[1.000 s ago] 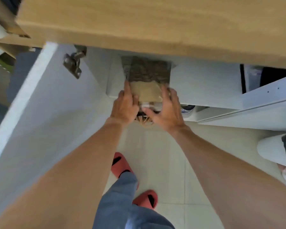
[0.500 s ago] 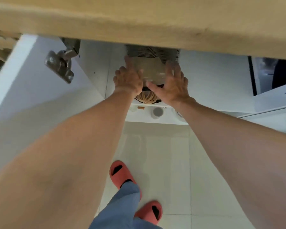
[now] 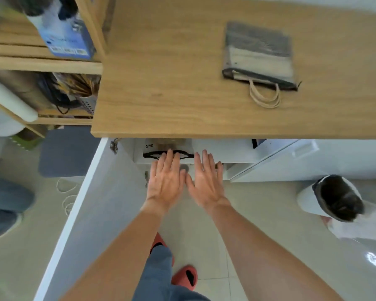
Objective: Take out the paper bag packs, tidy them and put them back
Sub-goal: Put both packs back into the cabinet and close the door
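Both hands flat and spread, holding nothing: left hand (image 3: 166, 181) with fingertips over the black cord handle of a white paper bag pack (image 3: 161, 148) inside the open cabinet (image 3: 226, 151) under the counter (image 3: 182, 94); right hand (image 3: 205, 183) just beside. One striped pack (image 3: 258, 55) already up on the counter. Probably light, thin and easily creased, somewhat floppy; best taken by both side edges, not by the cord handles alone.

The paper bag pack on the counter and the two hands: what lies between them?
In the head view, only bare wooden countertop and its front edge separate the paper bag pack from the hands.
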`<move>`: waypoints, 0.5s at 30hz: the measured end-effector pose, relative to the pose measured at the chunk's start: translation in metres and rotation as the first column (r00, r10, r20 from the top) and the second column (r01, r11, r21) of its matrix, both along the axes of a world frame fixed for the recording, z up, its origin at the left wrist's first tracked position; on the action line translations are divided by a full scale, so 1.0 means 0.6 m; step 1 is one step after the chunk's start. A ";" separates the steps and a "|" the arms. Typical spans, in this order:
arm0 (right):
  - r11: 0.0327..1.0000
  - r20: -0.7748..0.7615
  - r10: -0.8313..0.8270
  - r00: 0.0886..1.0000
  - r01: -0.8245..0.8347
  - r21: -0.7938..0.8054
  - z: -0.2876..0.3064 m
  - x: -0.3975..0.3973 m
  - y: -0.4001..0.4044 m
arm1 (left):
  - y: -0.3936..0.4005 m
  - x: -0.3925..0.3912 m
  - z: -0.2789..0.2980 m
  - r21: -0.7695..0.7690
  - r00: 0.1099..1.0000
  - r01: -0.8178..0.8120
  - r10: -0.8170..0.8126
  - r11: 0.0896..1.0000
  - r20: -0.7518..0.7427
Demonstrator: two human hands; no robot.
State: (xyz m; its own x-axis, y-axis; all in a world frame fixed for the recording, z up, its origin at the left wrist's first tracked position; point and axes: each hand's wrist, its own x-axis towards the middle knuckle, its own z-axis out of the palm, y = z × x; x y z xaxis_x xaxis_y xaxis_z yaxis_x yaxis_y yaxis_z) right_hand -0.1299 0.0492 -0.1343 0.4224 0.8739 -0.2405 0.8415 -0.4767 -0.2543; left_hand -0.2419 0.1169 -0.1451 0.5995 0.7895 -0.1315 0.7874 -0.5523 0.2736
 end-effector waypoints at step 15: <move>0.948 0.211 -0.268 0.940 0.217 0.234 0.259 0.267 0.037 | 0.070 0.186 0.219 0.072 0.974 -0.005 -0.012 0.997 0.226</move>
